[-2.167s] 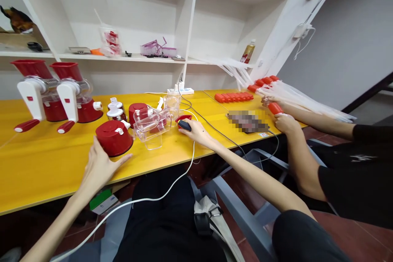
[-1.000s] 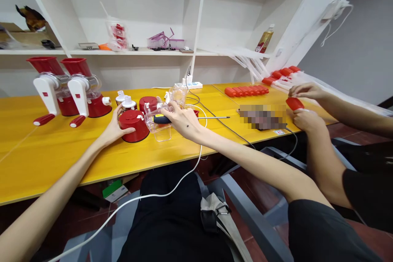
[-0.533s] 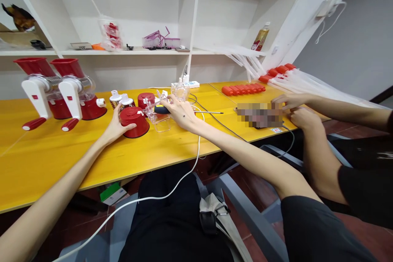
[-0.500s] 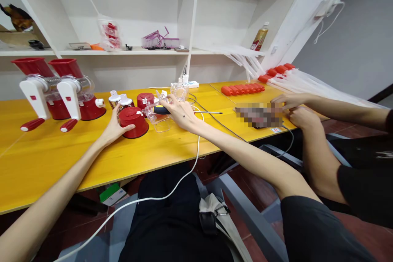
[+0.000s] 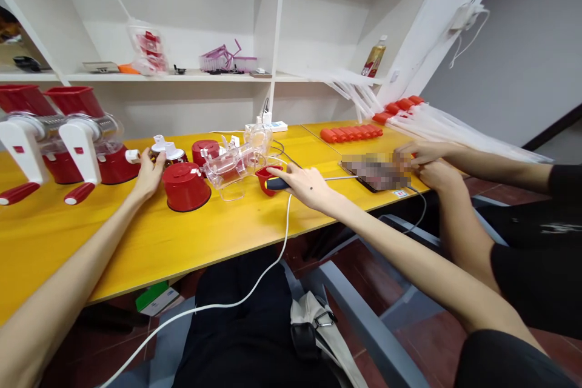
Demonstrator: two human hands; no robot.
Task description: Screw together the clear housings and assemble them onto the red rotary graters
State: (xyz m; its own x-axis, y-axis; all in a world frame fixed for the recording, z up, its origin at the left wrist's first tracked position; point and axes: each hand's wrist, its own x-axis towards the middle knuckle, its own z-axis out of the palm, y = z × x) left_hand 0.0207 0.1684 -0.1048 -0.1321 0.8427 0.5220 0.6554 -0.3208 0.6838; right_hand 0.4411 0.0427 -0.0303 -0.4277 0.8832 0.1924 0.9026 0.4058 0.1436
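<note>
My left hand [image 5: 149, 177] is beside the small drums with white tops [image 5: 171, 154], its fingers and thumb apart. Whether its fingertips touch a drum I cannot tell. Just right of it a round red base [image 5: 185, 187] stands on the table, with another red base [image 5: 204, 150] behind. In my right hand [image 5: 307, 187] is a screwdriver [image 5: 278, 183] with a dark blue handle, its long shaft pointing right. Those fingers are also at a red hopper [image 5: 267, 177], partly hidden by the hand. Clear plastic grater bodies [image 5: 230, 165] lie between my hands.
Two assembled red and white rotary graters [image 5: 82, 139] stand at the left. A co-worker's hands [image 5: 430, 160] are over a blurred-out device [image 5: 375, 171] at the right. Orange-red pieces [image 5: 350, 133] lie in a row behind it. A white cable [image 5: 287, 224] hangs over the table edge.
My left hand has let go of the front red base and moved left to the drums. My right hand moved right with the screwdriver, away from the clear bodies to the red hopper.
</note>
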